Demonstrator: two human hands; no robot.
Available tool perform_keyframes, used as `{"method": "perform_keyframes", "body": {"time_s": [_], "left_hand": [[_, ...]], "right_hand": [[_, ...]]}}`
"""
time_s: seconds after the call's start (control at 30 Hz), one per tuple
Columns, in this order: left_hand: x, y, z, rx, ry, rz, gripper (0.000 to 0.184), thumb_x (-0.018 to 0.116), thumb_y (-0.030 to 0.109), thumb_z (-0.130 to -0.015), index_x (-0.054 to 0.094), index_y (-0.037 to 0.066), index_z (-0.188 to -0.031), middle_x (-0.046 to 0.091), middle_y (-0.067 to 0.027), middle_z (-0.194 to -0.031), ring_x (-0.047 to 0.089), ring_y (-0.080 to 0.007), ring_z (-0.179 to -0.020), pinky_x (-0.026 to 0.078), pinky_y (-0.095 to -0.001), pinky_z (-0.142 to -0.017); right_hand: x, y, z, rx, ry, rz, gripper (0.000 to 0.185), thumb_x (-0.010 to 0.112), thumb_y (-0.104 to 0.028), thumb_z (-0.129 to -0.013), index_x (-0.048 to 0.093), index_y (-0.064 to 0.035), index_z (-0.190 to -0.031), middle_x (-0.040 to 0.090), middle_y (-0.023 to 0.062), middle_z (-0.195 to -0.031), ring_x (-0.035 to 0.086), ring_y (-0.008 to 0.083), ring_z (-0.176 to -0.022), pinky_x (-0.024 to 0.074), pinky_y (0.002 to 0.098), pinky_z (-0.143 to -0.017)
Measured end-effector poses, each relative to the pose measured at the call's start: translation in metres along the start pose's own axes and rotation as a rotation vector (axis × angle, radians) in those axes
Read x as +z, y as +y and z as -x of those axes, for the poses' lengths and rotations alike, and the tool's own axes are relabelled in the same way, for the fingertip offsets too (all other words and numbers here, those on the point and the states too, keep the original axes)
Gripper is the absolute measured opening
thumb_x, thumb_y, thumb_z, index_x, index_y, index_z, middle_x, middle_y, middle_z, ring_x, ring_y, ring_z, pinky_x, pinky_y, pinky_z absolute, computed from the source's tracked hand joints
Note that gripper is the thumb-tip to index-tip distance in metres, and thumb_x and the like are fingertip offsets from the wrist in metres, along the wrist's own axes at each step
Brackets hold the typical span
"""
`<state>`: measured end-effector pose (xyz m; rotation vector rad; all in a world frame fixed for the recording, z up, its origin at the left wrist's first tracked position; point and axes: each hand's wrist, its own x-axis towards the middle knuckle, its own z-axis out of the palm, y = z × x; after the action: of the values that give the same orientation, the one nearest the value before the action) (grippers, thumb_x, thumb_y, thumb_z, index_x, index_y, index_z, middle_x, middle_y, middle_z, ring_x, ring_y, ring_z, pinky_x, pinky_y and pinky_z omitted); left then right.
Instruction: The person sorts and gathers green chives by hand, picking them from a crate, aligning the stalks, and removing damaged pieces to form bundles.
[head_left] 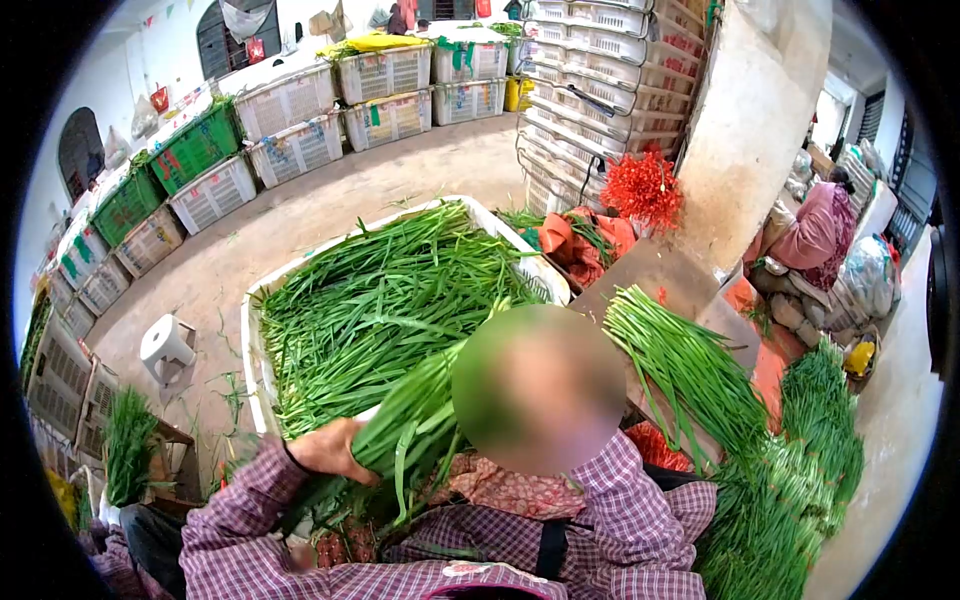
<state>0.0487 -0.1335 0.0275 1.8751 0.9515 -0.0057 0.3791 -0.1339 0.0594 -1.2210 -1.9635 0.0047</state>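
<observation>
My left hand (333, 452) is wrapped round the leafy end of a bunch of garlic chives (415, 410), held across my lap. A round blurred patch covers my right hand, where the right checked sleeve ends, so its fingers are hidden. The stem end of the bunch runs towards that patch. Just in front stands a white crate (253, 345) heaped with loose long green leaves (390, 290). To the right, a sheaf of chives (685, 365) lies on a brown board (640, 275).
More chives (780, 480) are piled at the lower right. Red ties (643, 190) hang by a stack of white crates (585, 100) beside a pillar (760, 120). A white stool (168, 348) stands at left. Filled crates (295, 150) line the back. Another person (815, 230) sits far right.
</observation>
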Motion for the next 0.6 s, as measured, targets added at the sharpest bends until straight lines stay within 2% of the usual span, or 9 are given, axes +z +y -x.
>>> {"method": "perform_keyframes", "body": {"time_s": [0.07,0.1,0.13,0.17,0.2,0.3,0.43,0.53,0.6], "left_hand": [[-0.022,0.01,0.004,0.132,0.108,-0.233,0.088,0.088,0.027,-0.058,0.046,0.0,-0.131,0.062,-0.0173,-0.118,0.059,-0.0249,-0.107,0.047,-0.0375,-0.093],[-0.026,0.005,0.004,0.28,0.297,-0.383,0.083,0.085,0.032,-0.057,0.051,0.0,-0.126,0.069,-0.0165,-0.084,0.067,-0.0254,-0.07,0.055,-0.0337,-0.071],[-0.033,0.004,0.004,0.141,0.34,-0.483,0.086,0.084,0.034,-0.056,0.051,0.0,-0.128,0.067,-0.0148,-0.071,0.064,-0.0249,-0.057,0.054,-0.035,-0.06],[-0.037,0.01,0.005,0.213,0.432,-0.571,0.084,0.084,0.035,-0.054,0.053,-0.001,-0.123,0.062,-0.0147,-0.063,0.06,-0.0253,-0.052,0.05,-0.0369,-0.053],[-0.036,0.0,0.002,0.106,0.545,-0.733,0.077,0.083,0.033,-0.054,0.055,0.002,-0.12,0.058,-0.0159,-0.059,0.058,-0.0285,-0.051,0.047,-0.0392,-0.052],[-0.031,0.012,0.0,-0.015,0.623,-0.822,0.075,0.079,0.024,-0.054,0.052,0.009,-0.122,0.059,-0.0153,-0.062,0.06,-0.0319,-0.058,0.046,-0.0413,-0.055],[-0.016,-0.033,-0.012,-0.071,0.703,-0.889,0.076,0.077,0.016,-0.055,0.05,0.013,-0.127,0.059,-0.0151,-0.07,0.059,-0.0349,-0.064,0.045,-0.0433,-0.057],[-0.005,-0.049,-0.02,-0.083,0.734,-0.978,0.08,0.075,0.012,-0.056,0.048,0.014,-0.131,0.055,-0.0136,-0.071,0.057,-0.0343,-0.064,0.044,-0.0434,-0.058],[0.001,-0.04,-0.022,-0.065,0.762,-0.962,0.083,0.076,0.012,-0.055,0.046,0.016,-0.133,0.055,-0.0121,-0.072,0.058,-0.0324,-0.066,0.044,-0.0425,-0.059]], "right_hand": [[-0.002,0.002,-0.006,-0.072,0.159,0.142,0.011,0.07,-0.017,-0.074,0.064,-0.01,-0.081,0.057,0.0047,-0.074,0.061,0.0202,-0.063,0.0506,0.0345,-0.052],[-0.004,0.005,-0.01,-0.092,0.227,0.217,0.009,0.068,-0.015,-0.074,0.063,-0.0093,-0.078,0.057,0.005,-0.074,0.061,0.0207,-0.062,0.0499,0.0338,-0.051],[-0.006,0.008,-0.01,-0.018,0.21,0.194,0.005,0.066,-0.013,-0.076,0.064,-0.0095,-0.078,0.058,0.0057,-0.075,0.061,0.0216,-0.064,0.0497,0.0356,-0.052],[-0.003,0.019,-0.01,0.013,0.288,0.146,0.005,0.066,-0.013,-0.077,0.065,-0.0089,-0.08,0.058,0.0067,-0.076,0.062,0.0231,-0.065,0.0497,0.0369,-0.054],[0.0,0.031,-0.008,0.045,0.365,0.099,0.006,0.065,-0.013,-0.078,0.066,-0.0084,-0.081,0.059,0.0078,-0.077,0.062,0.0247,-0.067,0.0497,0.0383,-0.056],[-0.017,0.061,0.012,0.178,0.276,0.126,0.01,0.065,-0.015,-0.081,0.069,-0.0099,-0.088,0.06,0.0106,-0.08,0.062,0.0292,-0.07,0.0496,0.0403,-0.062],[0.034,0.151,0.075,0.293,-0.149,0.325,0.033,0.065,-0.032,-0.081,0.066,-0.0143,-0.108,0.064,0.0115,-0.094,0.063,0.0324,-0.083,0.0501,0.0449,-0.073],[0.028,0.127,0.073,0.44,-0.212,-0.15,0.065,0.062,-0.049,-0.083,0.053,-0.0022,-0.127,0.066,0.0166,-0.107,0.063,0.0306,-0.1,0.0465,0.0398,-0.089],[0.02,0.087,0.056,0.567,-0.291,-0.308,0.082,0.061,-0.056,-0.08,0.04,0.0037,-0.132,0.064,0.0189,-0.111,0.059,0.0301,-0.107,0.0431,0.0378,-0.095]]}}
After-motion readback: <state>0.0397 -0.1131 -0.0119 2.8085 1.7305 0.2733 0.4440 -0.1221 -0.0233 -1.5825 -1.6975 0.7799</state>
